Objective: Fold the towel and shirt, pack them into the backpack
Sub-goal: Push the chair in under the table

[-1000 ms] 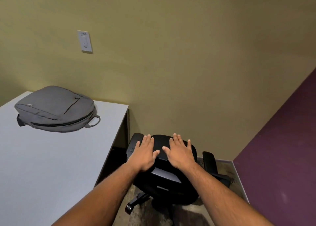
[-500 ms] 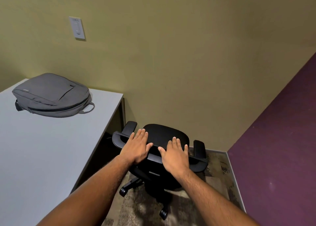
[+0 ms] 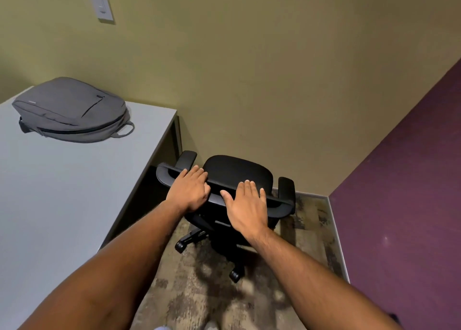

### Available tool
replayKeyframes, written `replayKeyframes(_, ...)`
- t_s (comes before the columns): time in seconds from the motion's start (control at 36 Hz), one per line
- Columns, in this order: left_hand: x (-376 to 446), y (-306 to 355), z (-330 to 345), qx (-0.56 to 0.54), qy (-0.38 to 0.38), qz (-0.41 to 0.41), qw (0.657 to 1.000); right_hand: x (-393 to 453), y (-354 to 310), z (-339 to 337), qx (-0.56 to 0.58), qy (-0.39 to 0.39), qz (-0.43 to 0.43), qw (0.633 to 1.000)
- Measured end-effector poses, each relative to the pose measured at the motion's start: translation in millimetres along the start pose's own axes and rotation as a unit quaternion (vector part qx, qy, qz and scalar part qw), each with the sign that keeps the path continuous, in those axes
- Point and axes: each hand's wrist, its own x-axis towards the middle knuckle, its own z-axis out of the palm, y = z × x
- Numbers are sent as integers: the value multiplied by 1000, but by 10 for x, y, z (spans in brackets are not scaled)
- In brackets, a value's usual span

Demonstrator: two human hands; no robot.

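Two hands rest on the top edge of a black office chair (image 3: 237,177) that stands on the floor beside the bench (image 3: 62,192). The left hand (image 3: 190,190) lies over the backrest's rim with its fingers (image 3: 199,171) bent down across the edge, touching it; whether they truly grip it I cannot tell. The right hand (image 3: 247,208) lies flat against the backrest, fingers straight and a little spread, thumb out to the side, holding nothing.

On the bench, a pale grey top that fills the left of the view, the grey backpack (image 3: 72,110) lies flat near the far corner, close to the wall, with its dark zip line running round its near side and its small carry loop pointing right. It sits well apart from both hands.

Behind the bench and chair rises an olive-yellow wall (image 3: 249,67) bearing a white light switch (image 3: 101,1) high at the left. A purple wall (image 3: 404,192) closes the right side and meets the olive one in a corner behind the chair. The floor (image 3: 224,299) is mottled brown and grey, with a pale baseboard along the foot of the walls. The chair's armrests stick up on either side of its seat, and its black castors stand on the floor below.
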Motion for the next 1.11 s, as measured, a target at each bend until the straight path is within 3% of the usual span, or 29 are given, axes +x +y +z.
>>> replayKeyframes(0.58, -298, 216, 69, -27, 24, -40, 999, -177, 133, 68, -23, 12, -19, 999)
replayKeyframes(1.11, -1146, 313, 204, -15, 35, -70, 997, -913, 97, 246, -40, 43, -53, 997)
